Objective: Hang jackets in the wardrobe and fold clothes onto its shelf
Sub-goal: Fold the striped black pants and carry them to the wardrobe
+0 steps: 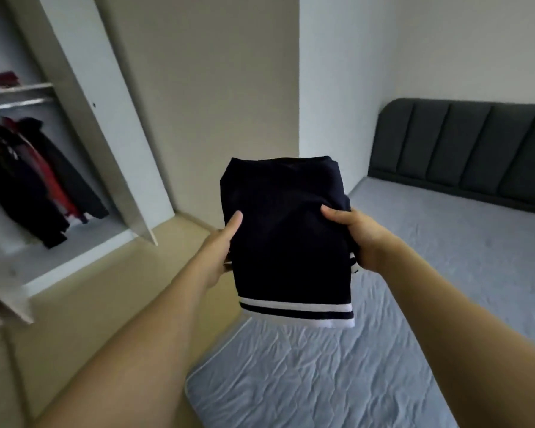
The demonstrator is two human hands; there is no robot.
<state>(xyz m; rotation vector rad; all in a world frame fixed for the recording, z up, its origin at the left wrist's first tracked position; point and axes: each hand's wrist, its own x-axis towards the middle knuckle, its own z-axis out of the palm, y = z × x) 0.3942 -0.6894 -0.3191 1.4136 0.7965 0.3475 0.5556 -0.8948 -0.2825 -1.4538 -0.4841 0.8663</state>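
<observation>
A: What is being held up in the middle?

B: A folded dark navy garment (286,236) with white stripes along its lower hem, held in the air over the edge of the bed. The left hand (221,251) has it by the left side, thumb lying on top and the other fingers hidden beneath. The right hand (357,239) has the right side, thumb pressed on top and fingers curled under. So each grip is clamped on the cloth.

A: And the bed?

B: A mattress (383,350) in a wrinkled pale grey-blue sheet fills the lower right. Behind it stands a dark grey padded headboard (464,152) with upright panels, set against a white wall (414,47).

A: Where is the wardrobe?

B: At the left, a white wardrobe (74,257) with its door (105,118) swung open. Inside, several dark and red jackets (34,177) hang from a rail (16,104). Just above the rail is a shelf (17,88) with something maroon (0,79) lying on it, too blurred to tell what.

A: The floor?

B: A light beige floor (121,304) runs between wardrobe and mattress, and a beige wall section (213,88) rises behind the held garment.
</observation>
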